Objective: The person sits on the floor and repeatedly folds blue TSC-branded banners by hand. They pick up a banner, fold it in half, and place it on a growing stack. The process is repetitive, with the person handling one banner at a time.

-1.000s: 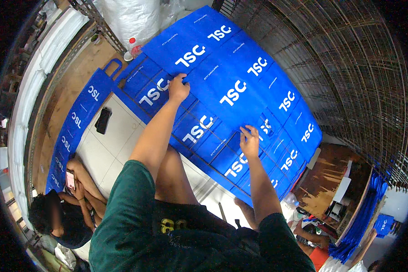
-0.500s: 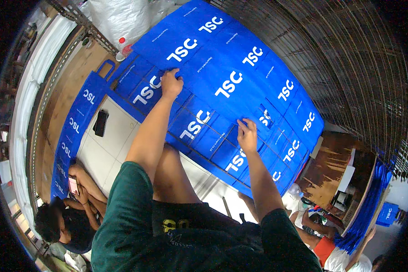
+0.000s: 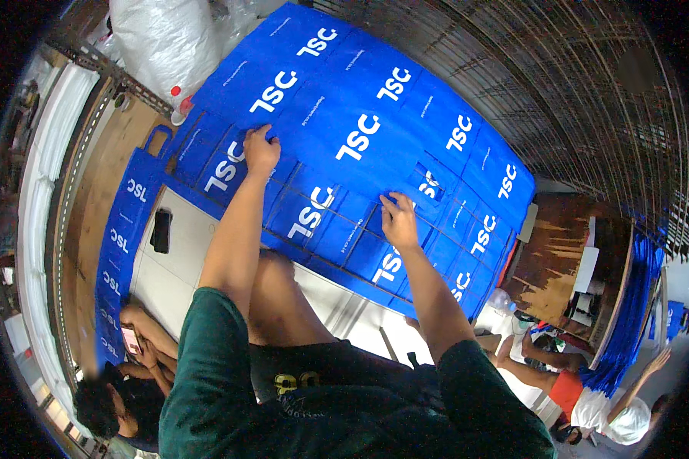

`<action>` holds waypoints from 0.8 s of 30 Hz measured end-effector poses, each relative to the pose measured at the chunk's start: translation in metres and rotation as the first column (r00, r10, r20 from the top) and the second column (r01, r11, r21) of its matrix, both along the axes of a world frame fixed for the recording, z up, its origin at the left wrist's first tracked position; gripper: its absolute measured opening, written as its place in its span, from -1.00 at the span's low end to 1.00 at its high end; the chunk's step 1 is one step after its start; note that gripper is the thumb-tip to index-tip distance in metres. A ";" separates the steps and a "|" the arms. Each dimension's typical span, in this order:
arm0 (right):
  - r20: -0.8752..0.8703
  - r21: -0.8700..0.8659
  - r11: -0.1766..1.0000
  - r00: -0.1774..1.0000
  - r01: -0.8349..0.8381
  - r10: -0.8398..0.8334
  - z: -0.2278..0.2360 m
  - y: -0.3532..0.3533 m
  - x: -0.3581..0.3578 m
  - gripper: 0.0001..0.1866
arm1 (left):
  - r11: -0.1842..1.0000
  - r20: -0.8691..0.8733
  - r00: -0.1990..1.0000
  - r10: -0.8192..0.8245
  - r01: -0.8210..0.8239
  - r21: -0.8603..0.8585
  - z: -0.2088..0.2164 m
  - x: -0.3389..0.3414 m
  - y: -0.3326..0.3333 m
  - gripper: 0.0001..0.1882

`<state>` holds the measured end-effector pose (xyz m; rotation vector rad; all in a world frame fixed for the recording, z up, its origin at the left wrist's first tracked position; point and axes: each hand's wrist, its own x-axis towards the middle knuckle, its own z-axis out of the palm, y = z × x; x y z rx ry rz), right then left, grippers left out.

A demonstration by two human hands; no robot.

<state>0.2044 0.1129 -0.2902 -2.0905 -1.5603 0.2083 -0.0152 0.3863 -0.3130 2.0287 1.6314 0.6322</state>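
Over the blue printed fabric panels (image 3: 310, 141), which spread out overlapping in front of the person, both hands rest well apart. The left hand (image 3: 262, 151) lies on the far-left part of the panels, fingers bent, fingertips near the edge of an upper sheet; the right hand (image 3: 399, 219) is on their nearer right part, also with curled fingers. Whether either one pinches the cloth or merely presses on it, I cannot tell. Such a wide stance probably keeps the thin material flat. To the panels' right stand curved-looking wire racks (image 3: 582, 99), perhaps kept close for handling sheets. Beyond the panels' far-left corner is a big translucent plastic sack (image 3: 164, 46), bulging with contents too blurred to identify, and beside that corner a red-capped bottle (image 3: 184, 105) whose filling is unclear. Left of the panels, a black phone (image 3: 160, 231) lies on white floor tiles (image 3: 155, 279), presumably set aside.
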 end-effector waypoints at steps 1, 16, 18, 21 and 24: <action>0.012 0.003 1.000 1.000 -0.021 0.021 0.005 0.000 -0.002 -0.69 | 1.000 0.010 1.000 -0.009 0.008 0.030 -0.009 -0.004 0.002 -0.56; 0.387 0.298 0.860 0.771 0.415 -0.506 0.230 -0.268 0.135 -0.68 | 0.921 0.551 0.800 -0.237 0.366 -0.135 0.128 0.010 -0.091 -0.44; 0.480 0.523 0.765 0.611 0.376 -0.629 0.286 -0.321 0.172 -0.72 | 0.844 0.554 0.773 -0.310 0.492 -0.214 0.160 0.001 -0.148 -0.46; 0.425 0.743 0.524 0.312 0.416 -0.850 0.379 -0.394 0.204 -0.80 | 0.640 0.415 0.582 -0.700 0.768 0.003 0.203 0.003 -0.247 -0.82; 0.058 0.863 0.155 0.211 0.481 -0.976 0.433 -0.503 0.248 -0.67 | 0.377 0.555 0.626 -0.548 0.777 -0.505 0.193 -0.004 -0.326 -0.53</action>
